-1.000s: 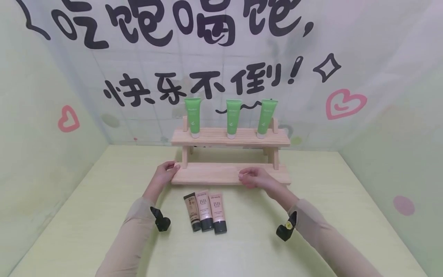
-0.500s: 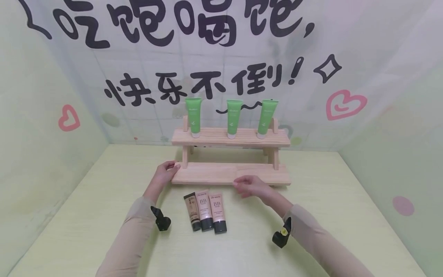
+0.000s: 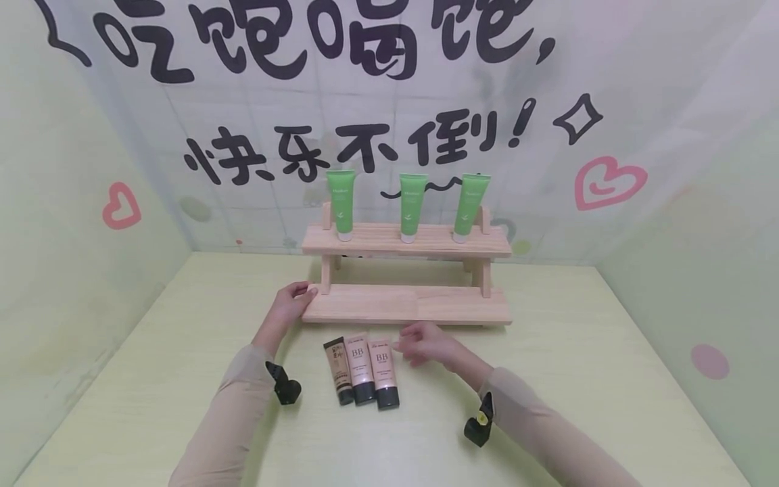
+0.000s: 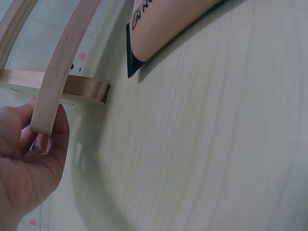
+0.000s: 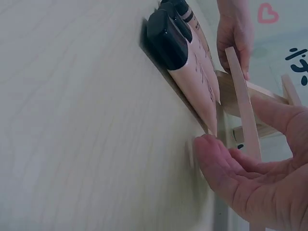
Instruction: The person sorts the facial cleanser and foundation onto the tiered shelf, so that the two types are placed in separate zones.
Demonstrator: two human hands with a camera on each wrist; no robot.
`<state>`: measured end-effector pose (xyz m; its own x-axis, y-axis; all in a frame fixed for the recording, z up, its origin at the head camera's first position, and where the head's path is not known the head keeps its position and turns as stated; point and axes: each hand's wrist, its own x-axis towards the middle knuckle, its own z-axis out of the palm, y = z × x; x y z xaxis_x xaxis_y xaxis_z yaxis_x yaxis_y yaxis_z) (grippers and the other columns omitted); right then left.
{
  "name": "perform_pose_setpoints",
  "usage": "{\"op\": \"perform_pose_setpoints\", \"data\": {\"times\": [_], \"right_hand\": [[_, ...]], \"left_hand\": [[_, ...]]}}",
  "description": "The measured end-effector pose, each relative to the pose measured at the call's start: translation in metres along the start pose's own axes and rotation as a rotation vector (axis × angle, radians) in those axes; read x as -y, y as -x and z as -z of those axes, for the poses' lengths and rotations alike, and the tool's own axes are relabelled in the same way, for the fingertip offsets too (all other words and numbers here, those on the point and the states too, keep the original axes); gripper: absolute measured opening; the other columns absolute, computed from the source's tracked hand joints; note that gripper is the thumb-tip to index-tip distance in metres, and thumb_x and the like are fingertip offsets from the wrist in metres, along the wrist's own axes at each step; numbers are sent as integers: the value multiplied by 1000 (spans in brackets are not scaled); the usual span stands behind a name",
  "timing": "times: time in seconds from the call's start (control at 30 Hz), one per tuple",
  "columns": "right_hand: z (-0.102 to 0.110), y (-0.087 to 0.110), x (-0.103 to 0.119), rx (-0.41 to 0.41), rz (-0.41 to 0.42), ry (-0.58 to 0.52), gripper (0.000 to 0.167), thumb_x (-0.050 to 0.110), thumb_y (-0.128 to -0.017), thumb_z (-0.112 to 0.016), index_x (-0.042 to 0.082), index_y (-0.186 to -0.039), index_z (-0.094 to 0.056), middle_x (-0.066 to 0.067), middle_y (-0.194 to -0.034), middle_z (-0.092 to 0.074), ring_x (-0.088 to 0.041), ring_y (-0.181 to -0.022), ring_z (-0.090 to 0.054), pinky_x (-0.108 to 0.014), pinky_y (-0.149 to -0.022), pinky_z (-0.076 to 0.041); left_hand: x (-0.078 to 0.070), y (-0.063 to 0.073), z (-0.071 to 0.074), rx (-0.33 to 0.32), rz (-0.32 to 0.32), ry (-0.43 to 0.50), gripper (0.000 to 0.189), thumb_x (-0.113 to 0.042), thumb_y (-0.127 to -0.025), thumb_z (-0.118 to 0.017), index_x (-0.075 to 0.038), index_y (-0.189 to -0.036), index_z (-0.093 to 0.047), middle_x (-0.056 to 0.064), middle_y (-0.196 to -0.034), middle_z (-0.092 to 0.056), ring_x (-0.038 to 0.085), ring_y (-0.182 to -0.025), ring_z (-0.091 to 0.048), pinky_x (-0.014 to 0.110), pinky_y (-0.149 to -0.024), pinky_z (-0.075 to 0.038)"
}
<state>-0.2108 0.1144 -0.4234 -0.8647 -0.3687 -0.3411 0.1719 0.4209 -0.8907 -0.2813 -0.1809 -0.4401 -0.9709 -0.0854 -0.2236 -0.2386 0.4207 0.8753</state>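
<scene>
A two-tier wooden display rack (image 3: 359, 304) stands near the back wall. My left hand (image 3: 289, 304) grips the left end of its lower board; in the left wrist view the thumb and fingers wrap that board end (image 4: 55, 91). In front lie three tubes side by side: a brown tube (image 3: 338, 370) with a black end, a pink BB cream tube (image 3: 360, 368), and another BB cream tube (image 3: 383, 368) on the right. Just beside the rightmost tube's top end is my right hand (image 3: 429, 343), its fingers loosely bent and holding nothing.
On the upper tier stand three green tubes, at the left (image 3: 343, 206), middle (image 3: 412, 208) and right (image 3: 470, 208), caps down. A printed cloth wall (image 3: 274, 203) rises behind the rack. The pale table (image 3: 578, 379) extends on both sides.
My right hand has come off the rack's lower board, moving left and toward me to the rightmost BB cream tube. The left hand stays on the board end.
</scene>
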Motion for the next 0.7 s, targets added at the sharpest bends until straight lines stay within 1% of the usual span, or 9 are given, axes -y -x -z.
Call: {"op": "perform_pose_setpoints", "data": {"times": [0.1,0.17,0.3,0.4,0.47,0.5,0.6,0.7], "right_hand": [[-8,-2,0,-42,-28,15,59,16,-80,-69,-13,-124,-43,-27,-110,-59,-22,-81,-65,-32,-67,-57],[-12,-3,1,-65,-44,46,62,15,-78,-70,-13,-125,-42,-26,-109,-60,-21,-80,-64,-31,-66,-57],[-19,-4,2,-96,-76,158,68,16,-73,-75,-9,-126,-43,-18,-102,-61,-19,-75,-62,-28,-64,-56],[-23,-3,5,-101,-84,241,68,17,-70,-77,-7,-125,-45,-12,-94,-61,-18,-71,-59,-27,-62,-54],[-24,-3,8,-95,-81,286,64,16,-71,-75,-7,-123,-47,-8,-87,-61,-16,-67,-59,-25,-60,-53],[-25,-3,9,-93,-81,292,62,16,-71,-75,-7,-122,-47,-8,-85,-61,-16,-65,-59,-26,-60,-52],[-30,-4,11,-96,-88,288,53,15,-73,-74,-7,-115,-51,-8,-82,-60,-16,-63,-58,-26,-57,-52],[-38,-3,11,-105,-103,256,41,13,-73,-74,-5,-105,-54,-10,-82,-59,-16,-63,-57,-26,-56,-51]], "left_hand": [[-1,-1,-1,2,-2,2,53,-30,-95,-47,1,-137,-36,24,-137,-42,35,-126,-41,44,-106,-34],[-1,-1,-2,1,-3,3,53,-30,-95,-47,1,-137,-36,24,-136,-42,35,-126,-42,44,-106,-34],[-3,-3,-4,-2,-2,11,52,-29,-95,-48,0,-136,-37,23,-136,-43,35,-125,-43,44,-106,-35],[-5,-4,-4,0,-5,14,51,-28,-95,-48,0,-136,-37,23,-135,-44,35,-125,-42,44,-107,-34],[-6,-4,-4,5,-10,16,51,-27,-95,-48,0,-136,-38,23,-135,-44,35,-126,-41,44,-107,-33],[-6,-4,-4,7,-13,14,51,-27,-95,-48,1,-136,-38,24,-135,-44,35,-126,-41,44,-107,-33],[-6,-3,-2,9,-14,10,51,-28,-95,-48,1,-136,-37,24,-135,-43,36,-127,-40,44,-107,-33],[-3,0,0,13,-3,6,52,-28,-95,-47,1,-136,-36,24,-137,-41,35,-128,-39,44,-108,-33]]}}
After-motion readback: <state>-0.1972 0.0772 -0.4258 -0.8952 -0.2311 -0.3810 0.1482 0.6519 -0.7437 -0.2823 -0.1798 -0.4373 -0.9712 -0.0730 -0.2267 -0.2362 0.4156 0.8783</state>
